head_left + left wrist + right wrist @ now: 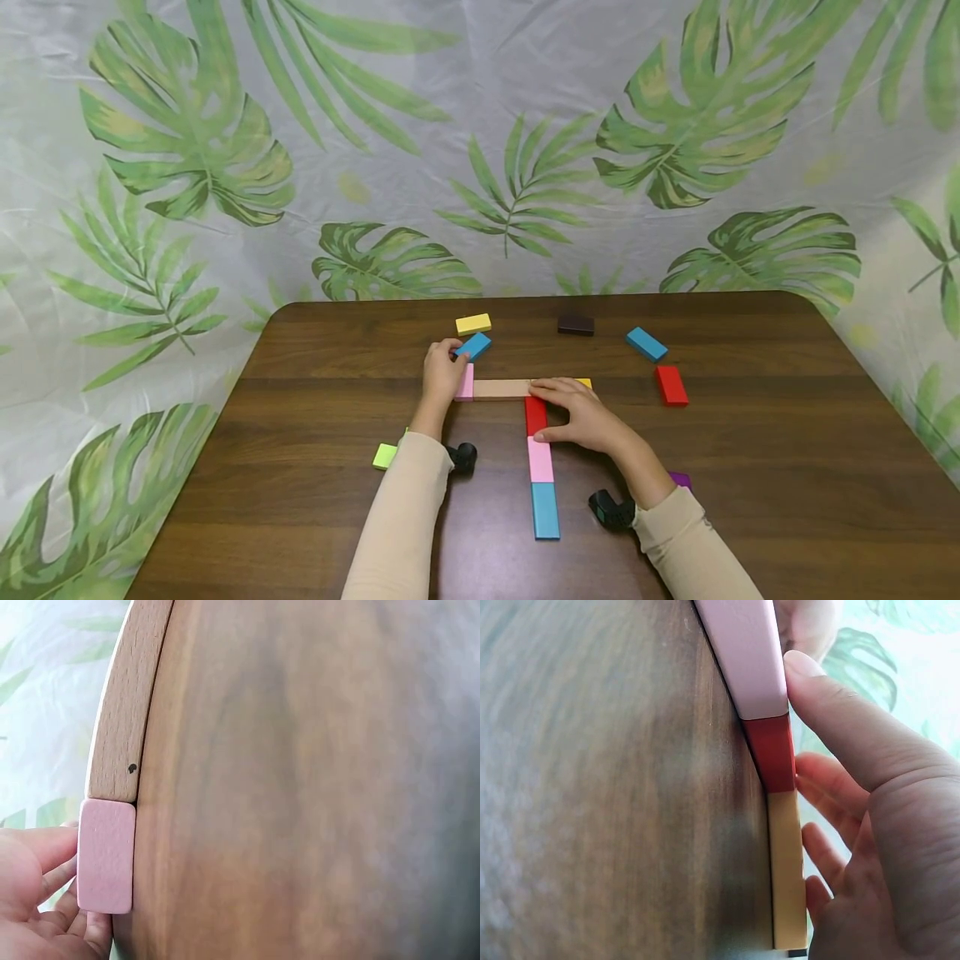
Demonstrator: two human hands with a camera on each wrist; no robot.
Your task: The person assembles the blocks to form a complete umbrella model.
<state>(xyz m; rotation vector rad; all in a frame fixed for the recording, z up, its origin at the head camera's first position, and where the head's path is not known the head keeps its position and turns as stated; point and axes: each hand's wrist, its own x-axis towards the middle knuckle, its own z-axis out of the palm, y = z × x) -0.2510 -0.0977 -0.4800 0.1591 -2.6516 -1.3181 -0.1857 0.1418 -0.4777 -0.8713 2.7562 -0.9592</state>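
My left hand [442, 375] pinches the near end of a blue block [476, 344] between thumb and fingers, just beyond a pink block [467, 385]. In the left wrist view its fingers curl behind that pink block, and the blue one is hidden. The pink block, a plain wooden block [501, 389] and a yellow-orange block [584, 384] form a row. A column of red [536, 417], pink [540, 460] and blue [546, 511] blocks runs from it towards me. Fingers of my right hand [581, 417] rest over the row's right part; its thumb touches the column near the red-pink joint.
Loose blocks lie on the brown table [315, 517]: yellow [473, 324] and dark [576, 326] at the back, blue [647, 344] and red [672, 386] to the right. Green [385, 456] and purple [681, 480] blocks are partly behind my arms. A leaf-print cloth [517, 167] hangs behind.
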